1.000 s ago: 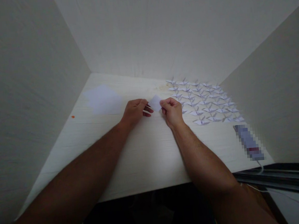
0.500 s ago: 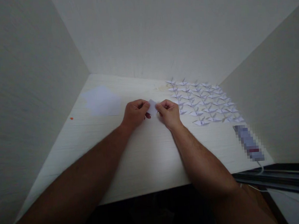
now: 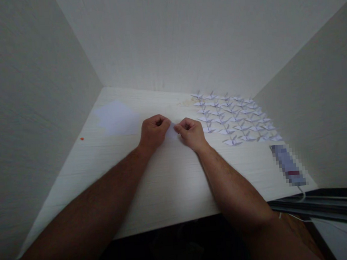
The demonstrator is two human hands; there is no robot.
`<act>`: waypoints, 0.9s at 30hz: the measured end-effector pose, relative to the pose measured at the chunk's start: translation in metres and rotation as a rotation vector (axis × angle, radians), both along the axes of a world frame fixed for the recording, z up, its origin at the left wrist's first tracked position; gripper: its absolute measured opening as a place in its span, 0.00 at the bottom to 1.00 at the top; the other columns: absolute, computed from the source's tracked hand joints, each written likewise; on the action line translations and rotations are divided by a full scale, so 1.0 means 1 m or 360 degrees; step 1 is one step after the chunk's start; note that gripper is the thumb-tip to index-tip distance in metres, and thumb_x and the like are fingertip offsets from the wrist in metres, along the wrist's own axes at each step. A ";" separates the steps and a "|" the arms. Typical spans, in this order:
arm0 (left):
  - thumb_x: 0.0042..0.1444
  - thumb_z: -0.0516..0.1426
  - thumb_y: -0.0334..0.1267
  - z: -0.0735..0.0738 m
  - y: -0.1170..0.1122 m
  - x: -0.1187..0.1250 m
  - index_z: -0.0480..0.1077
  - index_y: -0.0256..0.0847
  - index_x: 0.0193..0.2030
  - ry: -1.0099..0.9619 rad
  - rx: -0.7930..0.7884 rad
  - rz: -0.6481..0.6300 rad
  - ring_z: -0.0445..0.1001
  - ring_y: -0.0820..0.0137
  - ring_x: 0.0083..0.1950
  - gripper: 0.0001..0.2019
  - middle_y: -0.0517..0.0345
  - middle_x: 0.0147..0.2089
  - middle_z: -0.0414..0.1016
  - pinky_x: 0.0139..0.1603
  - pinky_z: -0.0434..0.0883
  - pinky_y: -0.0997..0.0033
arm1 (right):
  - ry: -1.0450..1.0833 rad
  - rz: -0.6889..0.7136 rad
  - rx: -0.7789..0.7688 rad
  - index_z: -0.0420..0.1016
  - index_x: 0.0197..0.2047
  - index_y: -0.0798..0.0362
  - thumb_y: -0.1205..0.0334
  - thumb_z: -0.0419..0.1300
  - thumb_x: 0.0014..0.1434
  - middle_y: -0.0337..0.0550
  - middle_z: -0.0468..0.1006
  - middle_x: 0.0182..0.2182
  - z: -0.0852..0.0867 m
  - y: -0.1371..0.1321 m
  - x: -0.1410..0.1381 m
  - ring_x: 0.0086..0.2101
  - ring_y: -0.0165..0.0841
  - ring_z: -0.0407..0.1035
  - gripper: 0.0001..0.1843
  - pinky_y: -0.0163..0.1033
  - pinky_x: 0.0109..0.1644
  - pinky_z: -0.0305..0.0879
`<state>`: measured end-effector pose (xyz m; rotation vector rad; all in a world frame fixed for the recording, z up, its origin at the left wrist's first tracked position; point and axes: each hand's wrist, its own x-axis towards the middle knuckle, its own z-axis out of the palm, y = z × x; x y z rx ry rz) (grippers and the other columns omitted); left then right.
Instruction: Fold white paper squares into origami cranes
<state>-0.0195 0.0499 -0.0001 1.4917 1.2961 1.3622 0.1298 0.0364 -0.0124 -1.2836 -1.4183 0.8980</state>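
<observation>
A small pale lilac paper square point(image 3: 172, 131) lies low over the white desk point(image 3: 171, 182), pinched between both my hands. My left hand point(image 3: 153, 132) is closed on its left edge. My right hand point(image 3: 191, 132) is closed on its right edge, fingers curled. Most of the paper is hidden by my fingers. To the right of my right hand, several folded paper cranes point(image 3: 234, 117) lie in rows on the desk.
A stack of lilac paper sheets point(image 3: 117, 117) lies at the back left of the desk. A pixelated oblong object point(image 3: 288, 164) with a white cable sits near the front right corner. A small orange speck point(image 3: 81, 139) marks the left side. Walls close in on three sides.
My hands have drawn together and lowered toward the desk. The paper square, which stood up between them a second ago, is now nearly hidden between my fingers.
</observation>
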 end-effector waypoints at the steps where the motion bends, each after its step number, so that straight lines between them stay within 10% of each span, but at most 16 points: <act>1: 0.48 0.59 0.36 0.000 0.001 0.000 0.71 0.38 0.22 -0.0025 -0.0017 0.0047 0.61 0.76 0.23 0.07 0.64 0.20 0.67 0.23 0.59 0.76 | -0.0009 0.0006 -0.0006 0.69 0.23 0.53 0.55 0.64 0.50 0.32 0.65 0.17 0.000 0.000 0.000 0.19 0.25 0.55 0.12 0.33 0.24 0.52; 9: 0.54 0.56 0.45 -0.006 0.009 -0.004 0.71 0.39 0.25 -0.0423 -0.0133 0.0006 0.56 0.79 0.19 0.14 0.60 0.22 0.70 0.19 0.53 0.76 | 0.0028 0.0050 -0.0071 0.69 0.23 0.53 0.55 0.64 0.48 0.32 0.65 0.17 0.001 -0.001 0.001 0.19 0.24 0.54 0.12 0.32 0.23 0.50; 27: 0.49 0.60 0.44 -0.002 0.002 -0.008 0.73 0.38 0.25 0.0047 -0.0176 -0.0342 0.59 0.76 0.22 0.11 0.64 0.19 0.64 0.23 0.57 0.75 | 0.0472 -0.0051 -0.0144 0.73 0.25 0.53 0.49 0.66 0.48 0.31 0.64 0.14 -0.003 0.005 0.000 0.15 0.23 0.52 0.16 0.31 0.19 0.47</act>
